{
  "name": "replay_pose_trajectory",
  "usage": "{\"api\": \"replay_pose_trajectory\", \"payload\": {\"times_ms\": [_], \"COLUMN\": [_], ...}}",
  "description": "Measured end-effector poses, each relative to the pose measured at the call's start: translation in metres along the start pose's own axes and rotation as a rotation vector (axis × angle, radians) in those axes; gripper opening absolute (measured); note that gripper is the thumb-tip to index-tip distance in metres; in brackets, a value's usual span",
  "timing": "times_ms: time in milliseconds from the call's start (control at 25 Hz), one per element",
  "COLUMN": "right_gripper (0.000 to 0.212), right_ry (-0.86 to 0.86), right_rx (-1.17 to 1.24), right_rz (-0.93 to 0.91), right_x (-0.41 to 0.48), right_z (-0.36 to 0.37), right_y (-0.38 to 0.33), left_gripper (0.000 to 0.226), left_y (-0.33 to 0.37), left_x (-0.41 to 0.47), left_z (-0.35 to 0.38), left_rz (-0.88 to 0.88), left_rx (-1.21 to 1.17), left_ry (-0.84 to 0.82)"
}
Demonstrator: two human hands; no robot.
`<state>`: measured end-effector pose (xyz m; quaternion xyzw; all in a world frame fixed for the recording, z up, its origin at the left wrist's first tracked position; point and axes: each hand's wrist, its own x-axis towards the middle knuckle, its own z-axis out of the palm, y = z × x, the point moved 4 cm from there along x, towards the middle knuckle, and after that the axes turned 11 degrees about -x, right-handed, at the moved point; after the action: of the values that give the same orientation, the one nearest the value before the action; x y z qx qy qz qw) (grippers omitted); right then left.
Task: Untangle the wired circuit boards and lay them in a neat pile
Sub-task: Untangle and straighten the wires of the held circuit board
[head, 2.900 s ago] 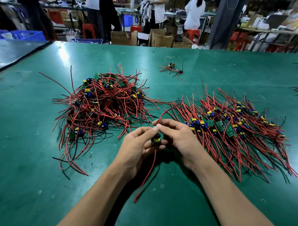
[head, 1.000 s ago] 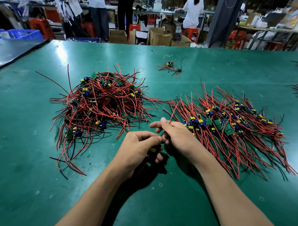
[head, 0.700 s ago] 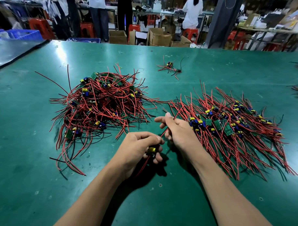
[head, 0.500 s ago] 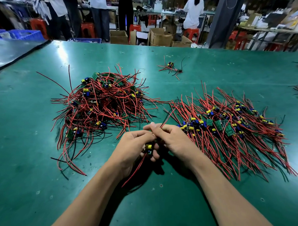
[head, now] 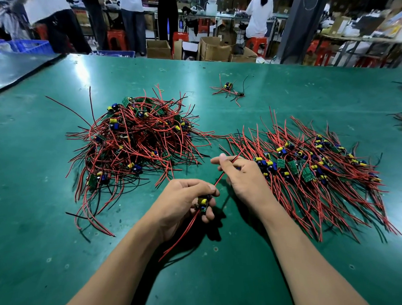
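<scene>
Seen from above, a person's two bare forearms reach over a green bench (head: 307,91). The left hand (head: 181,201) grips one small circuit board (head: 203,203) with a yellow capacitor, fingers curled round it just above the bench, near the middle. Half a second ago both hands were bunched together over this board. Now the right hand (head: 246,180) has drawn away to the right and farther out, pinching a red wire (head: 221,174) that runs taut from the board up through its thumb and forefinger, the tip poking out beyond. A second red wire (head: 180,237) trails from the board toward the near edge. The move looks like a stroke along the lead to straighten it, which suggests this board is already free of the others and almost ready to be laid down. To the left lies the tangled heap (head: 136,141) of boards and red and black wires, apparently unchanged. To the right, just beside the right hand, lies the neat pile (head: 310,171) with wires combed roughly one way. A small stray cluster (head: 229,89) sits farther off.
</scene>
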<state>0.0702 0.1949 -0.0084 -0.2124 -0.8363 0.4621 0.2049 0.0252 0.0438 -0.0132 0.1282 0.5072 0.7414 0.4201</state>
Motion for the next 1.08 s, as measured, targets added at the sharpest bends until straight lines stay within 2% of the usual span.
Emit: {"api": "replay_pose_trajectory", "payload": {"times_ms": [160,240,280,360,440,520,600,720,880,1000,1080], "right_gripper": [0.031,0.032,0.033,0.034,0.035,0.029,0.02,0.015,0.023,0.035,0.045], "right_ry": [0.14,0.151,0.101,-0.137,-0.351,-0.428,-0.395,-0.18,-0.007,0.024,0.007], "right_rx": [-0.097,-0.077,0.036,0.337,0.426,0.459,0.471,0.408,0.367,0.46,0.581], "right_rz": [-0.05,0.023,0.098,0.246,0.278,0.266,0.262,0.242,0.233,0.274,0.371], "right_x": [0.002,0.002,0.0,-0.006,-0.014,-0.017,-0.016,-0.007,-0.002,-0.002,-0.002], "right_z": [-0.003,-0.002,0.002,0.02,0.032,0.033,0.028,0.014,0.007,0.006,0.006], "right_y": [0.0,0.003,0.006,0.008,0.004,-0.002,-0.004,0.004,0.008,0.005,0.005], "left_gripper": [0.017,0.015,0.014,0.012,0.012,0.012,0.012,0.012,0.011,0.012,0.012], "left_y": [0.0,0.0,-0.001,-0.001,-0.001,0.0,0.0,0.0,0.001,0.002,0.002], "left_x": [0.0,0.0,0.001,0.003,0.003,0.003,0.001,-0.001,-0.003,-0.003,-0.005], "left_z": [-0.001,-0.002,-0.002,-0.004,-0.004,-0.004,-0.004,-0.001,0.0,0.0,0.0], "left_rz": [-0.019,-0.015,-0.005,0.027,0.053,0.056,0.035,-0.004,-0.019,-0.014,-0.024], "left_rx": [0.009,-0.016,-0.027,-0.051,-0.072,-0.055,-0.022,0.032,0.075,0.077,0.089], "left_ry": [-0.019,0.009,0.035,0.09,0.114,0.111,0.089,0.026,-0.026,-0.035,-0.056]}}
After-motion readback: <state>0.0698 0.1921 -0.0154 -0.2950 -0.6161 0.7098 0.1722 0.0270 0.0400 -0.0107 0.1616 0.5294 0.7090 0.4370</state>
